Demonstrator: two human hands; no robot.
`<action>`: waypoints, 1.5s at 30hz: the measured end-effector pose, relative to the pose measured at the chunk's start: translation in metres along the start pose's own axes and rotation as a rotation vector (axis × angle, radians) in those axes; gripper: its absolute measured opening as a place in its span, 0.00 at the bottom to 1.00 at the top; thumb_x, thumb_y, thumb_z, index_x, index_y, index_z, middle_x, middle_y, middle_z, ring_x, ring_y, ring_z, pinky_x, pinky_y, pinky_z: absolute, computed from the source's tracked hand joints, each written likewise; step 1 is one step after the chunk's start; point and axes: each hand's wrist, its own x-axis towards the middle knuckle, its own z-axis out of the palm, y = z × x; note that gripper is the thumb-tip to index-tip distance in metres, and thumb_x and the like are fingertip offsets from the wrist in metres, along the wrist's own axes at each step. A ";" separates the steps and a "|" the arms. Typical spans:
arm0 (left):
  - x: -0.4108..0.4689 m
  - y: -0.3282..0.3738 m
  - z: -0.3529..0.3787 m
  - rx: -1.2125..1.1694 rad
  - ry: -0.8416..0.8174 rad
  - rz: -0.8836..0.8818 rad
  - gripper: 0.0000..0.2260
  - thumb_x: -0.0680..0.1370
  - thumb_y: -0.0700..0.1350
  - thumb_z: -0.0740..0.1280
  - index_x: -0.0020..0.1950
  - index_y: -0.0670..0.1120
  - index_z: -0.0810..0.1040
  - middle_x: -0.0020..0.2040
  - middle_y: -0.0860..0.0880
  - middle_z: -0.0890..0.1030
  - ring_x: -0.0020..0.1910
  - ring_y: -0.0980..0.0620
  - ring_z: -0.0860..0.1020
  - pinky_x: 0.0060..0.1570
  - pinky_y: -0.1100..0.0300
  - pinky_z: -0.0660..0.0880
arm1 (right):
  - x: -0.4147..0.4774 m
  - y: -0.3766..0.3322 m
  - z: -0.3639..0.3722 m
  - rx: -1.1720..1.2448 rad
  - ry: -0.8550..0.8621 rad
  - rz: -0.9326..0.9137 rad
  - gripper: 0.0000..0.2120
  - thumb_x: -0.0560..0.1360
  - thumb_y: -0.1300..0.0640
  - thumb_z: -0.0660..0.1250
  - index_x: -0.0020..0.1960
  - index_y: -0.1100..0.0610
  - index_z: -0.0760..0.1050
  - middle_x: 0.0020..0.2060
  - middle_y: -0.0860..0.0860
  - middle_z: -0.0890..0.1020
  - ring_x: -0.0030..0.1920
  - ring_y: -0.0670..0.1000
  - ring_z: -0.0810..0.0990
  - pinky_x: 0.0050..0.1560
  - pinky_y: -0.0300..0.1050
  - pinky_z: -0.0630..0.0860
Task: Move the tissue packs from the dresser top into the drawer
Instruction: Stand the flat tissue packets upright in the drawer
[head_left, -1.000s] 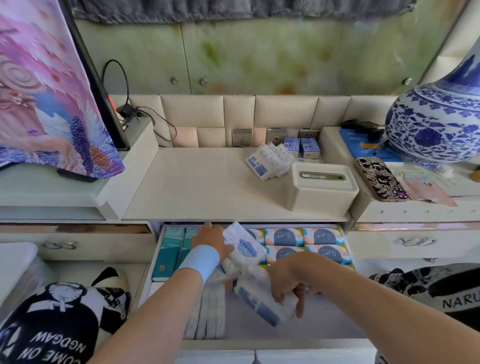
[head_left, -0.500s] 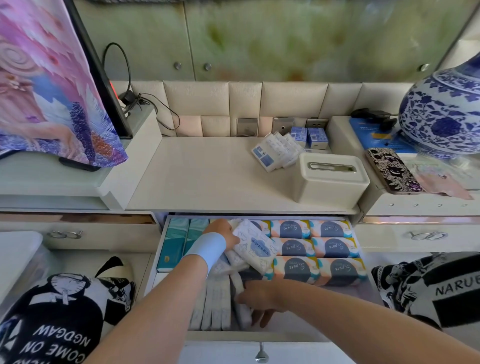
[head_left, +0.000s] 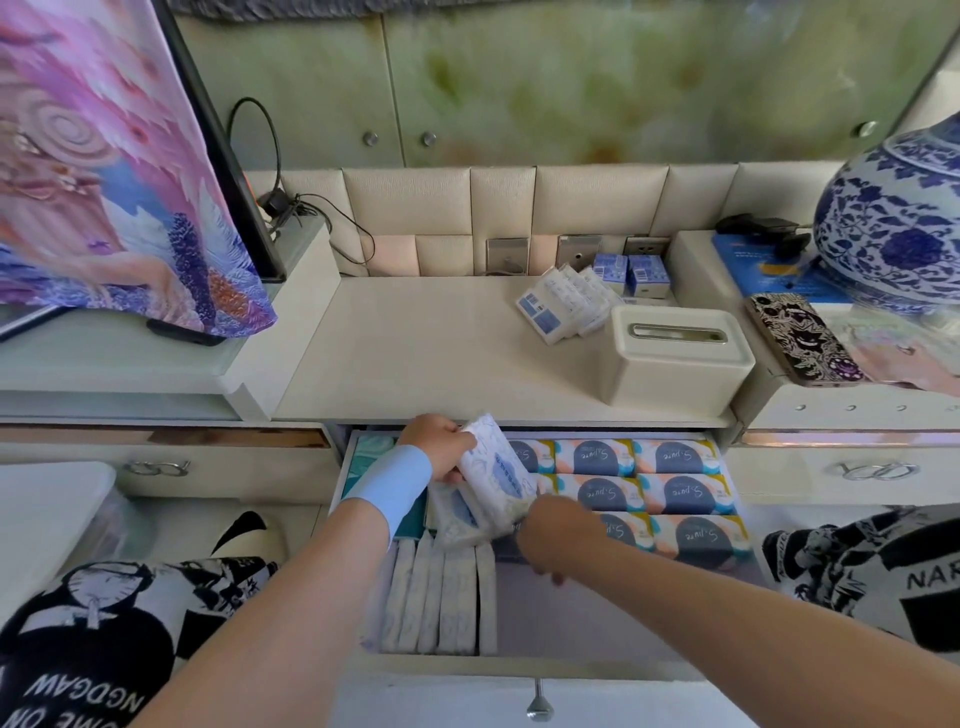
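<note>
- Likely risk: the tissue pack (head_left: 496, 475), tilted above the open drawer (head_left: 519, 662), could slip and land crooked, since only the left grip (head_left: 439, 452) pinched one end
- Left grip clasped the pack from the left; right grip (head_left: 553, 535) sat at its lower corner, fingers hidden, state impossible to tell
- Other packs (head_left: 566, 306) lay on the dresser top (head_left: 441, 353)

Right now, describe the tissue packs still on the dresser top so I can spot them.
From the blue-and-white vase at right, go left to the cream tissue box. Behind its left corner lies a fanned row of small white packs with blue labels, unlike the two upright blue boxes behind them.
</note>
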 end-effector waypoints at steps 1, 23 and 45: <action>-0.002 0.002 0.000 0.004 0.009 0.008 0.05 0.75 0.42 0.66 0.46 0.41 0.78 0.39 0.43 0.81 0.32 0.44 0.80 0.47 0.48 0.83 | -0.005 0.003 -0.014 -0.090 0.203 0.011 0.08 0.79 0.57 0.63 0.57 0.57 0.74 0.51 0.53 0.82 0.50 0.52 0.84 0.42 0.43 0.76; 0.001 -0.025 0.024 0.819 0.013 0.193 0.26 0.79 0.54 0.65 0.75 0.49 0.63 0.70 0.45 0.64 0.69 0.44 0.66 0.63 0.50 0.71 | -0.013 0.038 -0.030 -0.029 -0.286 0.023 0.24 0.78 0.51 0.64 0.71 0.58 0.67 0.58 0.55 0.79 0.50 0.55 0.83 0.53 0.48 0.80; 0.022 -0.029 0.023 0.370 0.013 0.068 0.19 0.75 0.48 0.71 0.60 0.49 0.66 0.53 0.48 0.75 0.50 0.46 0.77 0.47 0.55 0.75 | 0.011 -0.007 0.035 0.431 -0.436 0.097 0.10 0.80 0.62 0.56 0.47 0.66 0.72 0.43 0.60 0.81 0.33 0.57 0.82 0.24 0.44 0.79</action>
